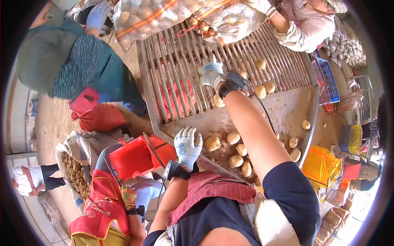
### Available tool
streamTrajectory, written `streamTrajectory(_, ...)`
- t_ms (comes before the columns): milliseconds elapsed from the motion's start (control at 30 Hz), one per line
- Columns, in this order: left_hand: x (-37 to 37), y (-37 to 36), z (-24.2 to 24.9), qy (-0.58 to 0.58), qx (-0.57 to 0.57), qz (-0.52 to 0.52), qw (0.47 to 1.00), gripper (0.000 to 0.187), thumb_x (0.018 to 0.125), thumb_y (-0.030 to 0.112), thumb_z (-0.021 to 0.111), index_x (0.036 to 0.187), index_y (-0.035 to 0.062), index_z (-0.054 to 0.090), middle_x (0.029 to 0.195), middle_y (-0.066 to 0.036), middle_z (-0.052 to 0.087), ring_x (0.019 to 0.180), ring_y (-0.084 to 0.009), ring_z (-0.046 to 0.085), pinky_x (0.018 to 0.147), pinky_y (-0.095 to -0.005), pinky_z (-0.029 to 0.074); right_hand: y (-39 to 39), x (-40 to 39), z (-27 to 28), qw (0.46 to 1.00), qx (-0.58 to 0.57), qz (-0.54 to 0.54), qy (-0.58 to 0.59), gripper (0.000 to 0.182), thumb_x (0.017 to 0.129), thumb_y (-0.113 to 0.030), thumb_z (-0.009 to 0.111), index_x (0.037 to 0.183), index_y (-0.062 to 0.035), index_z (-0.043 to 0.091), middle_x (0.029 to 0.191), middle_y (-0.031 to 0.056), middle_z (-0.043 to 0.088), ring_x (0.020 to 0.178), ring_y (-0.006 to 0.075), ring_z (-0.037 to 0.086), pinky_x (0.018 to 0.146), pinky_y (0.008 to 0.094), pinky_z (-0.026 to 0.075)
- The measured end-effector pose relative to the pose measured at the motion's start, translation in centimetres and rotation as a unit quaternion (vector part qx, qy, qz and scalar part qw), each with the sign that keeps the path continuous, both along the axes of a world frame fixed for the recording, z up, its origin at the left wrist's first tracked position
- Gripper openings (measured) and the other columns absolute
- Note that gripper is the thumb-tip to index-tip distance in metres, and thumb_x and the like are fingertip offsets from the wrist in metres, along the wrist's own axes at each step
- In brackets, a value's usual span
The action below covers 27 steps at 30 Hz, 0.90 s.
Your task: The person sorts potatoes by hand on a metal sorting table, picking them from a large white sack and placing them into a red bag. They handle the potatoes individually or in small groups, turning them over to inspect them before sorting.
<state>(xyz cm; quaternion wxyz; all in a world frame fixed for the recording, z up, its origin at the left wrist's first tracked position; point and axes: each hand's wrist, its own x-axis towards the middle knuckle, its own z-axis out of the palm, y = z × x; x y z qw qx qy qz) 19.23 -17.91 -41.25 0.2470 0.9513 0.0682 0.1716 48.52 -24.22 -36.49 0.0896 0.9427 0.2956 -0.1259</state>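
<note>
My right hand, in a white glove, reaches over the metal bars of the sorting rack. Its fingers are apart, and I see nothing held in it. Near the front left edge of the metal tray, my left hand, also gloved, is open with the fingers spread and holds nothing. Several potatoes lie on the tray to the right of my left hand. A few more potatoes sit at the lower end of the bars, right of my right hand. My right forearm hides part of the tray.
Mesh sacks of potatoes lie across the rack's far end. Co-workers stand at left, lower left and upper right. A red container is left of my left hand. Blue crates stand at right.
</note>
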Motion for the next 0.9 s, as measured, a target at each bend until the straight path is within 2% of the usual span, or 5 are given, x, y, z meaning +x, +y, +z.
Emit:
streamTrajectory(300,0.1,-0.1,0.0,-0.016,0.051,-0.022,0.998,0.015,0.080,0.023,0.066,0.087,0.0088,0.067,0.091,-0.008,0.069,0.088,-0.0295,0.064,0.080,-0.0446,0.049,-8.3,-8.5,-3.3,0.953,0.223,-0.196,-0.061,0.024,0.081,-0.027,0.065,0.098,-0.0114,0.069,0.145,0.0170,0.044,0.103,0.0384,0.061,0.083,0.0488,0.053)
streamTrajectory(400,-0.1,0.0,-0.8,0.023,0.060,-0.020,0.998,0.023,0.083,0.027,0.065,0.097,0.0087,0.067,0.100,-0.009,0.069,0.094,-0.0297,0.063,0.081,-0.0453,0.048,-13.3,-10.2,-3.0,0.903,0.330,-0.273,0.043,0.022,0.081,-0.026,0.064,0.096,-0.0101,0.068,0.123,0.0195,0.060,0.103,0.0366,0.061,0.083,0.0479,0.053)
streamTrajectory(533,-0.2,-0.4,-0.1,0.087,0.064,-0.009,0.994,0.037,0.086,0.032,0.062,0.115,0.0087,0.061,0.111,-0.012,0.066,0.100,-0.0312,0.062,0.083,-0.0460,0.047,-14.6,-12.8,-3.0,0.954,0.157,-0.240,-0.082,0.027,0.084,-0.030,0.063,0.100,-0.0088,0.066,0.094,0.0144,0.068,0.093,0.0343,0.065,0.078,0.0470,0.052)
streamTrajectory(667,-0.2,-0.4,-0.6,0.073,0.065,-0.003,0.995,0.037,0.086,0.032,0.061,0.114,0.0086,0.061,0.111,-0.011,0.066,0.099,-0.0311,0.062,0.082,-0.0467,0.047,-9.3,-14.0,-3.5,0.981,0.137,-0.093,-0.098,0.018,0.083,-0.019,0.057,0.097,-0.0126,0.068,0.098,0.0100,0.068,0.084,0.0297,0.066,0.071,0.0447,0.050)
streamTrajectory(900,-0.6,-1.1,-0.2,0.073,0.105,-0.049,0.991,0.032,0.087,0.028,0.059,0.112,0.0082,0.062,0.107,-0.011,0.067,0.094,-0.0314,0.064,0.079,-0.0454,0.049,-13.6,-22.6,-4.7,0.967,0.199,-0.148,-0.056,0.016,0.084,-0.013,0.054,0.097,-0.0140,0.065,0.103,0.0082,0.060,0.096,0.0265,0.059,0.078,0.0409,0.047)
